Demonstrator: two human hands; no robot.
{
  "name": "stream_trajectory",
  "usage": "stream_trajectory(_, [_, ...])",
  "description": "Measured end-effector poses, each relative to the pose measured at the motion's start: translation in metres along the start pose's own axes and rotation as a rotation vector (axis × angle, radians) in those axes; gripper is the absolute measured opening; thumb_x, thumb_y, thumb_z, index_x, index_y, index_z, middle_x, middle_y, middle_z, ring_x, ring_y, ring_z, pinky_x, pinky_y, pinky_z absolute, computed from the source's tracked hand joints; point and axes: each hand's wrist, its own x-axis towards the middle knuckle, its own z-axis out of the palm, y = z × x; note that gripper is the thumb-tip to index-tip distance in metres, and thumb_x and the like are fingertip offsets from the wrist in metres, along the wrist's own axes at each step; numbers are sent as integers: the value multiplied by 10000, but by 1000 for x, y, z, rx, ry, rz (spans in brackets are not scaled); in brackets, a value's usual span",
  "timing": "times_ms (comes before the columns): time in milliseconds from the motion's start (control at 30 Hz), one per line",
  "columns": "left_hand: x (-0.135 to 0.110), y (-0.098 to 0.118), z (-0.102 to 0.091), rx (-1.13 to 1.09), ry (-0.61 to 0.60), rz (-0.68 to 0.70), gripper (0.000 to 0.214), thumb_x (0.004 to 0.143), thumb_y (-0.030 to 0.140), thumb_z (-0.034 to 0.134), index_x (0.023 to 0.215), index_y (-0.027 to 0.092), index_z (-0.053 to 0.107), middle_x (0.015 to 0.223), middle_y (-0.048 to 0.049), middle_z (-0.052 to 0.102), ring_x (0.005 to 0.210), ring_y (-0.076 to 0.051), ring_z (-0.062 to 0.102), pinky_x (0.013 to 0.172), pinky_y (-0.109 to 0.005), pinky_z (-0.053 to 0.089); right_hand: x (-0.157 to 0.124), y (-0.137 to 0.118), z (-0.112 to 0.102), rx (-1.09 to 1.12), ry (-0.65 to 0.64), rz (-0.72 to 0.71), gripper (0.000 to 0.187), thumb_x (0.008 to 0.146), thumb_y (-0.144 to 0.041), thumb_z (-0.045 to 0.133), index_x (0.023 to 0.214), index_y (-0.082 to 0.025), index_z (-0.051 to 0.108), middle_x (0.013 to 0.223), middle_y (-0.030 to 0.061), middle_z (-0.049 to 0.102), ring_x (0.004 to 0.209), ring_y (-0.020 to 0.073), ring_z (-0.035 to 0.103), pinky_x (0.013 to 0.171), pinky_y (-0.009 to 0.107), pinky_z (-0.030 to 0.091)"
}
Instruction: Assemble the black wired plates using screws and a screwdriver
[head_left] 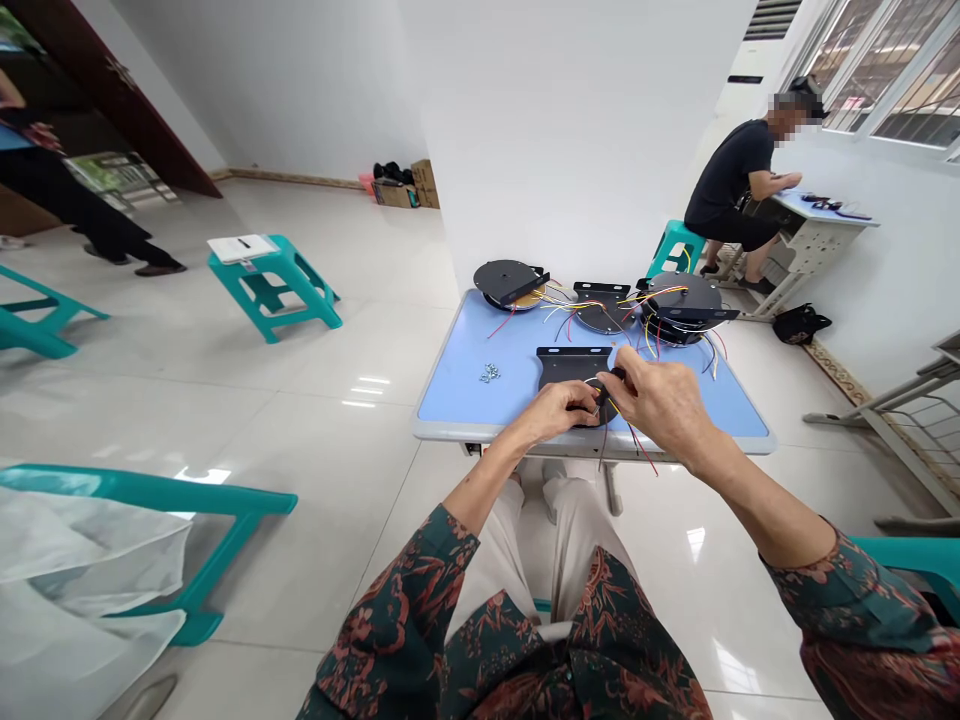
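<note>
White walls and glossy white floor tiles surround a blue-topped table [442,425], and a person sits at its near edge in floral sleeves [390,640]. The left hand [551,412] is curled nearly shut around a dark round disc [592,418] near the table edge, and the hand hides part of it. The right hand [660,405] is also mostly closed, pinching what looks like a small black-handled screwdriver [609,385], though the grip is hard to read from this angle. The tool's tip is close to the disc. Red and yellow wires [641,450] trail from the disc over the table edge. A black metal bracket [574,367] lies just beyond the hands, and a small pile of silver screws [490,373] sits to the left of it. Farther along the tabletop are two black wired discs [506,280] [682,295], with a flat bracket [600,300] between them. Past the table's far end, a co-worker [731,180] sits at a separate desk [825,220] beneath the windows, while a teal stool [270,285] carrying white paper stands across the room.
</note>
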Motion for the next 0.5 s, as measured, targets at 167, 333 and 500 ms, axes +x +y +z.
stream_trajectory(167, [-1,2,0,-111,-7,-69,68,689,125,701,713,133,638,773,6,640,741,-134,591,726,-261,469,-3,-8,-2,-35,13,2,280,957,-407,504,827,-197,637,601,27,636,504,154,472,544,289,169])
stream_trajectory(333, [0,3,-1,28,26,-28,116,713,122,702,631,140,623,753,13,614,726,-124,581,707,-243,454,3,10,-3,316,-85,-136,203,951,-269,492,1084,-201,629,777,24,688,607,152,554,620,258,330])
stream_trajectory(500, [0,2,-1,101,17,21,87,740,137,712,666,149,668,869,-33,688,866,-165,650,827,-274,490,3,13,1,216,-68,-51,164,921,-297,519,978,-198,636,603,4,616,540,173,502,576,272,274])
